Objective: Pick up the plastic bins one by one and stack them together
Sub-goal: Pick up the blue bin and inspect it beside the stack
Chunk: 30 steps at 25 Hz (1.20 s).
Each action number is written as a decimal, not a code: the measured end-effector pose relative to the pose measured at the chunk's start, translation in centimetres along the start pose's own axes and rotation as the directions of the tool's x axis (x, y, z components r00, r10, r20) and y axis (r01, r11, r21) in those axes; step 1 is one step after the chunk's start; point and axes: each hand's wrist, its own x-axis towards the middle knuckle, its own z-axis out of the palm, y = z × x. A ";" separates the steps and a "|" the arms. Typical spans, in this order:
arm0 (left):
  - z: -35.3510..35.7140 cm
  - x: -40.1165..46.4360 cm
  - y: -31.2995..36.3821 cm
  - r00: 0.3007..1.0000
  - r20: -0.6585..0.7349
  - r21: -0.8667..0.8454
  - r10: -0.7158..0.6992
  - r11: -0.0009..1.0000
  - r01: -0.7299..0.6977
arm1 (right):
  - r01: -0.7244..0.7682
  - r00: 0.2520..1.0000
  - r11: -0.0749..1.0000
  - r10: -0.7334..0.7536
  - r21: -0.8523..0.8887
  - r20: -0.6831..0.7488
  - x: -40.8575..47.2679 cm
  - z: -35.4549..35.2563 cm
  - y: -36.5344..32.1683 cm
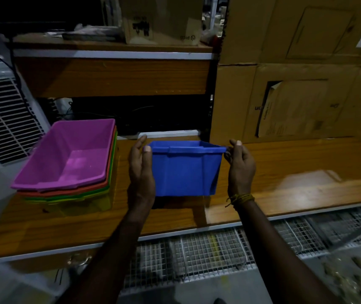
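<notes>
My left hand (141,170) and right hand (239,166) pinch the blue bin (186,170) by its rim ends. Such light fingertip grips might let it tip before reaching the stack (70,159).

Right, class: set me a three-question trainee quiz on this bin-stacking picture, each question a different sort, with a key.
1. True or false: the blue bin is already nested in the stack of bins.
2. Which bin tops the stack? A) green B) purple C) yellow
3. Fill in: the left hand and right hand hold the blue bin at its two ____.

Key:
1. False; both hands hold it to the right of the stack, above the wooden shelf.
2. B, the purple bin.
3. Ends, near the rim.
</notes>
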 end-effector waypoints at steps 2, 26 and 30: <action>0.0 0.3 0.2 1.000 0.004 -0.008 -0.002 1.000 0.002 | 0.004 1.000 1.000 -0.003 0.024 -0.010 0.1 0.2 -0.4; -1.5 -3.1 -7.6 0.942 -0.077 0.650 -0.328 0.699 0.296 | -0.178 0.955 0.901 0.256 -0.396 0.152 -3.1 -3.1 6.2; 0.2 -1.0 -7.8 0.967 0.005 0.861 -0.255 0.494 0.126 | -0.156 0.938 0.888 0.271 -0.432 0.217 -0.8 -1.9 6.5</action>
